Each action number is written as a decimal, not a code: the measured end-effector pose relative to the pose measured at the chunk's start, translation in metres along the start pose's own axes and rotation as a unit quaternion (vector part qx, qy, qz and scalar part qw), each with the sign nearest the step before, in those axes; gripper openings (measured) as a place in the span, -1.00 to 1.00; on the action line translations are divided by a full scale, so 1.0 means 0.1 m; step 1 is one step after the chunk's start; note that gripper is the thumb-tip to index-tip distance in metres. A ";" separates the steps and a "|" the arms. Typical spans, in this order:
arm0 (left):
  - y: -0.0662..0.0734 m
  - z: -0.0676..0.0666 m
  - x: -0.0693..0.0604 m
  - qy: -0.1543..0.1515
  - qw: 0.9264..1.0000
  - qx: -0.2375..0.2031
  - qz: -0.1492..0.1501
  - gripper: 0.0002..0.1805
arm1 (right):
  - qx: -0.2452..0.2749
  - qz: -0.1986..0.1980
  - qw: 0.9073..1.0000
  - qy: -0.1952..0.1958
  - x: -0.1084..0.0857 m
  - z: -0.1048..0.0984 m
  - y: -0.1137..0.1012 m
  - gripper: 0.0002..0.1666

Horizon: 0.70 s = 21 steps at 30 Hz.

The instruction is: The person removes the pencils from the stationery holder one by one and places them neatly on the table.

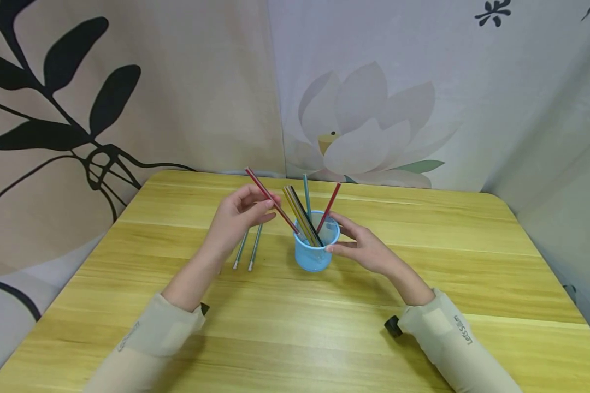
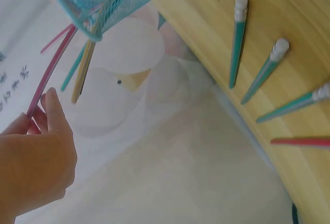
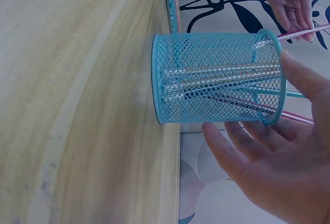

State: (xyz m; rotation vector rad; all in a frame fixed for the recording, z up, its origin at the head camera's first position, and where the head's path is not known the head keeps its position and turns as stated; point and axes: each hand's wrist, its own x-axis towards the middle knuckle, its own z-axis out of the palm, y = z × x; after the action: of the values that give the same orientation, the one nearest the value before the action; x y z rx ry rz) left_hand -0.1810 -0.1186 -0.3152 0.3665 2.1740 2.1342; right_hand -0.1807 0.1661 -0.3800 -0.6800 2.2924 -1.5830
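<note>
My left hand [image 1: 233, 218] pinches a red pencil [image 1: 255, 179] between thumb and fingers. This pencil slants, its lower end just inside the rim of a light blue mesh pencil cup [image 1: 313, 259]. Around the cup's upper right side, my right hand [image 1: 366, 251] holds the rim, thumb in front and fingers behind. The cup stands upright on the table. Leaning in it are yellowish pencils [image 1: 295, 206], a dark pencil [image 1: 301, 202], a teal pencil [image 1: 307, 191] and another red pencil [image 1: 330, 204]. In the right wrist view their lower parts show through the mesh.
Left of the cup, teal pencils [image 2: 238, 49] with white erasers lie on the wooden table [image 1: 295, 338], and a red pencil [image 2: 301, 141] lies beside them in the left wrist view. My left hand partly covers them in the head view. A printed curtain [image 1: 216, 82] hangs behind the table.
</note>
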 end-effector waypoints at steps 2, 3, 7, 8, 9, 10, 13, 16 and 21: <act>0.04 -0.04 -0.03 0.006 1.000 -0.012 0.000 -0.83 | -0.001 0.000 1.000 0.001 0.00 0.00 0.00 -0.12; 0.06 -0.06 -0.04 0.009 1.000 -0.018 0.002 -0.83 | -0.001 0.000 1.000 0.002 0.00 0.00 0.00 -0.12; 0.12 -0.13 -0.08 0.015 0.999 -0.045 0.019 -0.81 | -0.001 0.000 1.000 0.002 0.01 0.00 0.01 -0.12; 0.13 -0.14 -0.10 0.015 0.998 -0.049 0.024 -0.81 | 0.000 0.000 1.000 0.002 0.01 0.00 0.01 -0.12; 0.14 -0.16 -0.11 0.016 0.998 -0.054 0.030 -0.81 | 0.000 -0.001 1.000 0.003 0.01 0.00 0.01 -0.12; 0.16 -0.17 -0.12 0.017 0.998 -0.059 0.034 -0.80 | 0.000 -0.001 1.000 0.003 0.01 0.00 0.01 -0.12; 0.19 -0.21 -0.16 0.023 0.996 -0.067 0.045 -0.80 | 0.000 -0.001 1.000 0.004 0.01 0.00 0.01 -0.12; 0.20 -0.26 -0.20 0.027 0.995 -0.083 0.055 -0.81 | 0.000 -0.002 1.000 0.004 0.00 0.01 0.00 -0.11; 0.21 -0.36 -0.26 0.035 0.992 -0.099 0.072 -0.84 | -0.004 -0.001 1.000 0.003 0.00 0.00 0.00 -0.11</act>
State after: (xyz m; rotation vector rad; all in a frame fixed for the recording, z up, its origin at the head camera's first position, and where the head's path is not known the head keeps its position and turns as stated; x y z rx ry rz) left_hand -0.1615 -0.1592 -0.2958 0.4519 2.0007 2.4491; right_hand -0.1805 0.1659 -0.3803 -0.6790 2.3038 -1.5806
